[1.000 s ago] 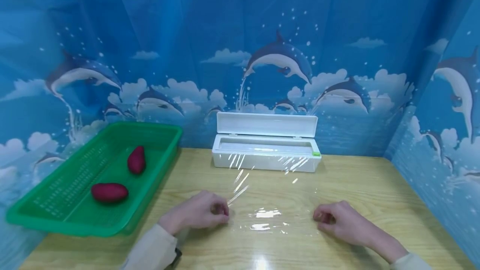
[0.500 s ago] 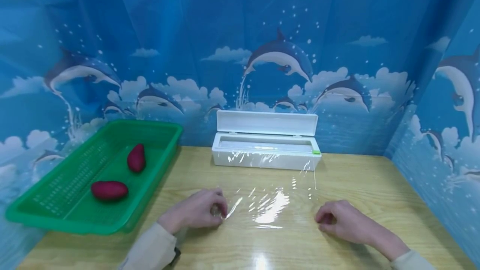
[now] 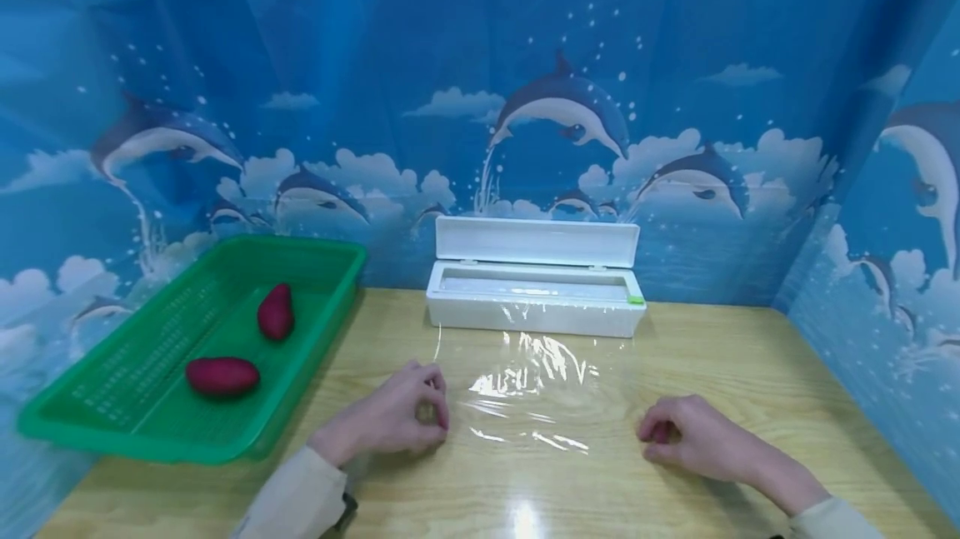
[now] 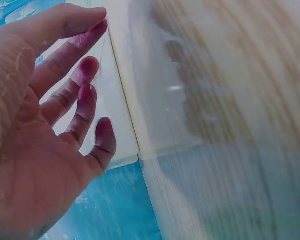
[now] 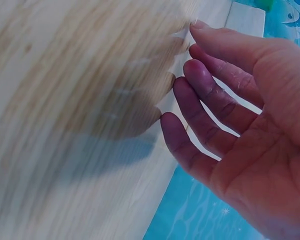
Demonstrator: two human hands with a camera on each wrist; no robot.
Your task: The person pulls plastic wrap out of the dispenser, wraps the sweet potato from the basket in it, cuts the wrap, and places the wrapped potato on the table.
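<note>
A sheet of clear plastic wrap [image 3: 525,393] stretches from the white cling film box [image 3: 536,316] toward the person, low over the wooden table. At its near left corner the left hand [image 3: 393,410] pinches the film between thumb and index finger. The right hand [image 3: 697,439] pinches the near right corner in the same way. In the left wrist view the left hand [image 4: 50,120] shows its other fingers loosely bent. Seen from the right wrist, the right hand [image 5: 240,105] also has its remaining fingers spread and bent. The box's lid [image 3: 536,242] stands raised.
A green basket [image 3: 300,393] at the left holds two purple-red sweet potatoes, one lying crosswise [image 3: 222,376] and one farther back [image 3: 276,312]. A blue dolphin-print curtain [image 3: 420,39] encloses the wooden table [image 3: 742,356] at the back and sides. A green tab [image 3: 635,300] marks the box's right end.
Both hands have drifted slightly apart, the left one leftward and the right one rightward. Glare on the film has shifted as the sheet tightens. Box and basket stay put.
</note>
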